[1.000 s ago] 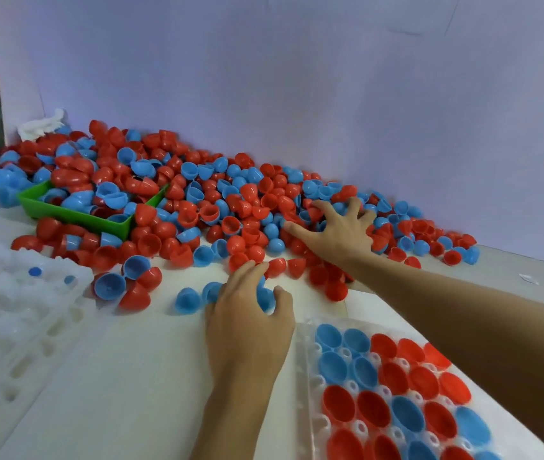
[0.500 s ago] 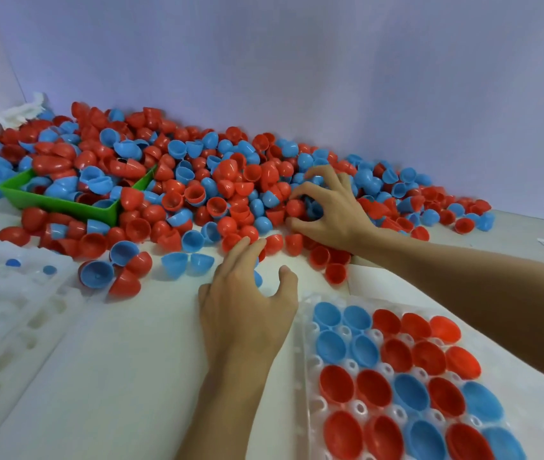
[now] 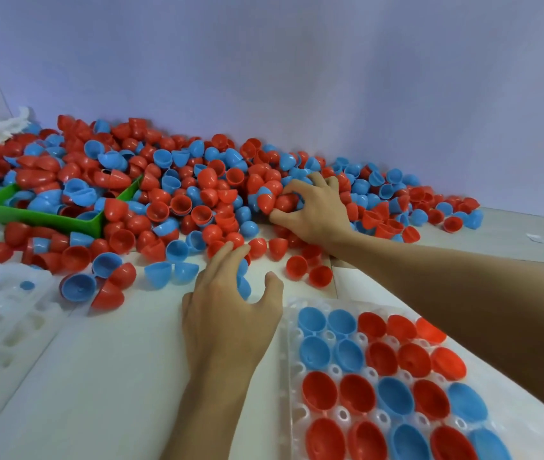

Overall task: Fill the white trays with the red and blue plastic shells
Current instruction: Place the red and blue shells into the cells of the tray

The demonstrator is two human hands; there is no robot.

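Gathering is now under way with both hands at the edge of the heap of red and blue shells (image 3: 197,194) that runs along the back of the white surface (image 3: 108,376). A second ago the right hand (image 3: 313,214) lay spread flat on the heap; now its fingers are curled, its grip closed around a small cluster of red shells (image 3: 280,202) at the front of the pile. The left hand (image 3: 227,313) has changed less: it was draped over loose blue shells then, and its fingers remain arched over a blue shell (image 3: 243,287), thumb out to the side, though whether it truly pinches that shell or only covers it I cannot tell from here.

For the task, this reads as a fresh handful being picked up, not yet carried. The near tray (image 3: 288,360), just beside the left wrist, already shows shells seated open side up in every pocket that is in view (its far right and lower parts run out of frame or sit under the right forearm, so I cannot call it full). A second white tray (image 3: 5,330) at the left edge looks almost unfilled, with only two small blue spots showing in it. A green bin (image 3: 44,218) of shells sits in the heap at the left.

No brand, label or writing can be read anywhere in view.
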